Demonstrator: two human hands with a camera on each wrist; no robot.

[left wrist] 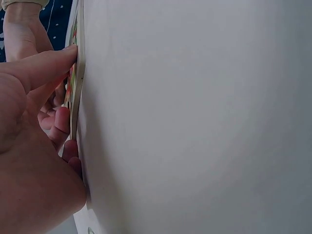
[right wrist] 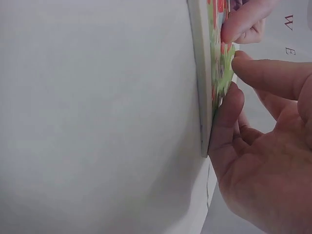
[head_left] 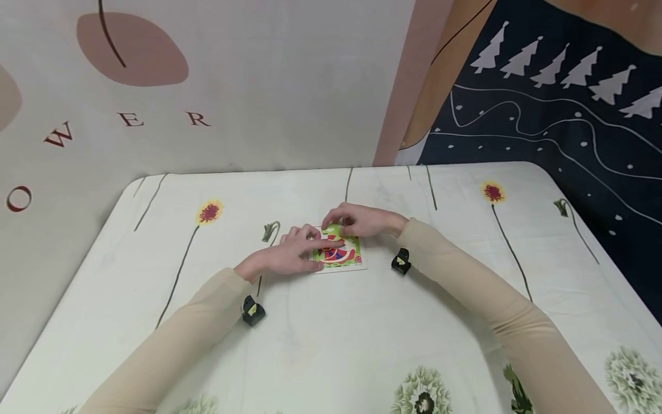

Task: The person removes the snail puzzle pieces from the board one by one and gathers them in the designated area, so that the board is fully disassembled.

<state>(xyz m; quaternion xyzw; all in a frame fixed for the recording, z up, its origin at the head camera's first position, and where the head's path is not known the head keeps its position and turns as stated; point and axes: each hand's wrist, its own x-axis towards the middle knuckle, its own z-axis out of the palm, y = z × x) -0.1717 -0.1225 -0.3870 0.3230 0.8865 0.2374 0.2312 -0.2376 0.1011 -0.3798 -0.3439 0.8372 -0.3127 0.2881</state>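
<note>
Board (head_left: pixel 341 269) lies flat on the bench (head_left: pixel 310 339), between the two hands, its bright picture of red, green and blue facing up. Both wrist views catch its pale edge side-on, low against the flowered cloth (head_left: pixel 289 374). At its far part, just under the right hand's fingertips, a green piece (right wrist: pixel 227 70) looks slightly raised from the face.

Left hand (head_left: pixel 292 253) holds the board from its left side: thumb at the near edge, forefinger stretched out over the picture, other fingers bent at the left edge, close to the cloth. That spread seems meant to keep the board from sliding or turning. Whether the forefinger presses or merely rests cannot be told.

Right hand (head_left: pixel 364 221) appears to pinch the green piece between thumb and forefinger, coming over the board's far right corner. A fingertip grip suits so thin and flat a thing, and the high approach leaves the near half of the picture uncovered.

Both arms reach forward and converge on the board, the right wrist angled inward, the left palm turned down. Beige sleeves (head_left: pixel 170 351) end at the wrists, with a black camera (head_left: pixel 253 311) below each. Beyond the hands stands a pale hanging with letters (head_left: pixel 289 86); farther off, to the right hand's right, a dark hanging (head_left: pixel 517 115) shows white trees.
</note>
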